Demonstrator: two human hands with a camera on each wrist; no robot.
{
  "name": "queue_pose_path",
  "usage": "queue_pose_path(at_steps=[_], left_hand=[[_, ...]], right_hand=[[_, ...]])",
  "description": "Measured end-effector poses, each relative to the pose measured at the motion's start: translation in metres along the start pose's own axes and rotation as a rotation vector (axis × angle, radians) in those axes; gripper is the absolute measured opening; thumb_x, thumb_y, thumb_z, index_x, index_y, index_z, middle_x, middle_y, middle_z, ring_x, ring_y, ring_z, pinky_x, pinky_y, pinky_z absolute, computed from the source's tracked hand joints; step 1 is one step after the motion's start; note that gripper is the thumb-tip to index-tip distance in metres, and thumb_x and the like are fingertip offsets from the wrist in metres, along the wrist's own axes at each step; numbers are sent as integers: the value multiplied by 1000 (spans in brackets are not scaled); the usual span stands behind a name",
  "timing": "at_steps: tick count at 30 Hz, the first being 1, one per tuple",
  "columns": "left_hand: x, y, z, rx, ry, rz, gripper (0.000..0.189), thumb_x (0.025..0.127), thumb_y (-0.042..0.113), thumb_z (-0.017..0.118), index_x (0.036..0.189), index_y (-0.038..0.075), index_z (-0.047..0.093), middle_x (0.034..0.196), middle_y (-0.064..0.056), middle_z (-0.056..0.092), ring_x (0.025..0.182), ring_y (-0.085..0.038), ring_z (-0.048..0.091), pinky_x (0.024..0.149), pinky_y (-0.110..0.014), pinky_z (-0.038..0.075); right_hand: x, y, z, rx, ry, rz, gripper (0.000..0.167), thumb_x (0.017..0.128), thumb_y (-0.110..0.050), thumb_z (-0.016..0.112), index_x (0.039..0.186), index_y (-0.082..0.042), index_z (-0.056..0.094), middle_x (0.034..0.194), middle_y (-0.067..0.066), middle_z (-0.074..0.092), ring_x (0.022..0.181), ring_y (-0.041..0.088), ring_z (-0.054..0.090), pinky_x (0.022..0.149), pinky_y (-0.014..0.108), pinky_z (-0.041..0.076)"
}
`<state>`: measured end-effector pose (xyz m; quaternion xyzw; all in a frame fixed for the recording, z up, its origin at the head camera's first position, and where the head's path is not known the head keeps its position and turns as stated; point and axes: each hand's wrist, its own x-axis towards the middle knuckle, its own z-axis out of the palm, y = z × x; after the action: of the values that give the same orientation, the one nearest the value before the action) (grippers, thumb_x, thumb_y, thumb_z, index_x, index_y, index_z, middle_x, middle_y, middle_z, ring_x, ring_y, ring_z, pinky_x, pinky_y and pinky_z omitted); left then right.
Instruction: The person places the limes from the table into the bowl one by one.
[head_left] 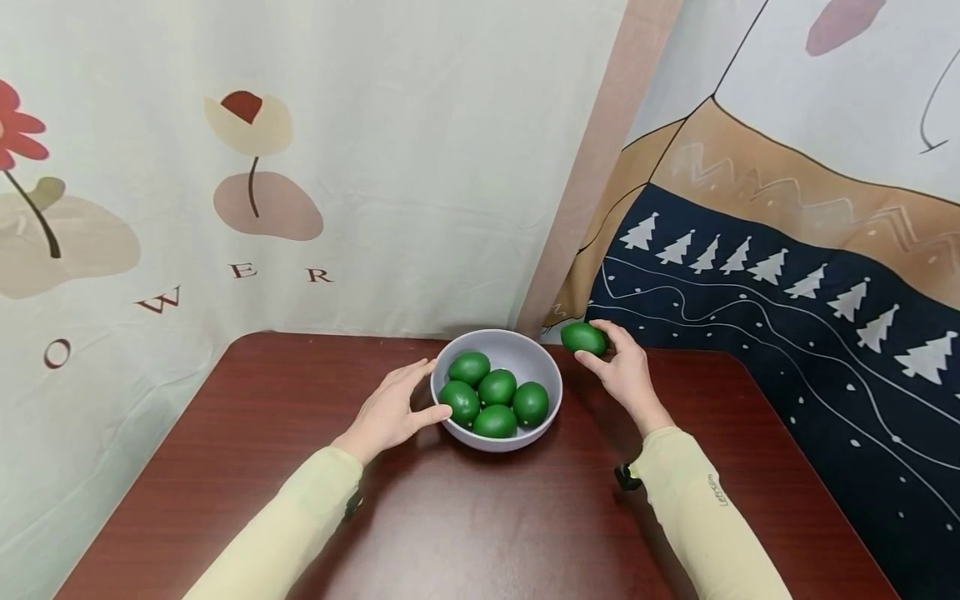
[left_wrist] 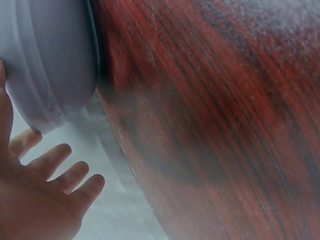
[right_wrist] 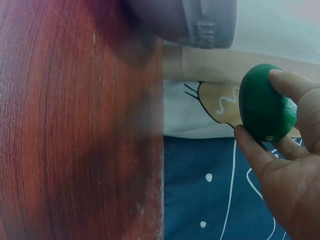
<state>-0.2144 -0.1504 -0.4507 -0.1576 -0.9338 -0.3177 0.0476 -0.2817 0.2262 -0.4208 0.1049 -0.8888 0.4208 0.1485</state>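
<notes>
In the head view a grey bowl (head_left: 496, 445) stands on the table with several green limes (head_left: 497, 388) inside. My left hand (head_left: 389, 411) is at the bowl's left side, thumb on the rim. The left wrist view shows its index fingertip touching the bowl (left_wrist: 52, 65), with the other fingers (left_wrist: 75, 175) spread and fairly straight. To the right of the bowl, my right hand (head_left: 624, 367) holds another lime (head_left: 584, 337) between thumb and fingers, apart from the bowl. In the right wrist view this lime (right_wrist: 265, 105) is raised off the table.
The dark red wooden table (head_left: 480, 525) ends just behind the bowl. A pale curtain (head_left: 420, 167) with flower prints hangs at the back. On the right hangs a dark blue cloth (head_left: 750, 308) with white trees.
</notes>
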Motion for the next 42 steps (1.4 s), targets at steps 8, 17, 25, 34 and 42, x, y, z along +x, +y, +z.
queue_pose_path(at_steps=[8, 17, 25, 34, 42], left_hand=[[0, 1, 0, -3, -3, -6, 82, 89, 47, 79, 156, 13, 47, 161, -17, 42, 149, -39, 36, 116, -60, 37], [1, 1, 0, -6, -7, -7, 82, 89, 47, 79, 156, 12, 47, 161, -17, 43, 149, -40, 36, 116, -59, 36], [1, 0, 0, -6, -4, -5, 81, 90, 47, 79, 156, 12, 47, 161, -16, 43, 149, -38, 36, 116, -59, 36], [0, 0, 0, -12, -5, -5, 83, 89, 47, 79, 156, 12, 46, 161, -18, 43, 149, -41, 36, 116, -60, 36], [0, 0, 0, -10, -6, -5, 83, 89, 48, 79, 157, 13, 46, 161, -17, 42, 149, -40, 36, 117, -59, 36]], right_hand=[[0, -5, 5, -7, -19, -14, 54, 89, -13, 83, 138, -7, 61, 125, 21, 62, 101, 37, 64, 91, 52, 57], [0, -13, 10, -6, -29, -34, 57, 87, -13, 84, 139, -6, 62, 127, 21, 63, 101, 36, 67, 90, 51, 57], [-1, -21, 13, 3, -57, -48, 55, 88, -14, 84, 138, -5, 62, 132, 21, 62, 105, 36, 65, 91, 51, 57], [0, -25, 20, -15, -91, -66, 53, 88, -15, 83, 137, -8, 63, 124, 20, 63, 102, 34, 65, 89, 48, 58], [-2, -29, 26, -16, -100, -111, 54, 86, -14, 85, 135, -5, 64, 121, 20, 64, 98, 33, 66, 86, 48, 58]])
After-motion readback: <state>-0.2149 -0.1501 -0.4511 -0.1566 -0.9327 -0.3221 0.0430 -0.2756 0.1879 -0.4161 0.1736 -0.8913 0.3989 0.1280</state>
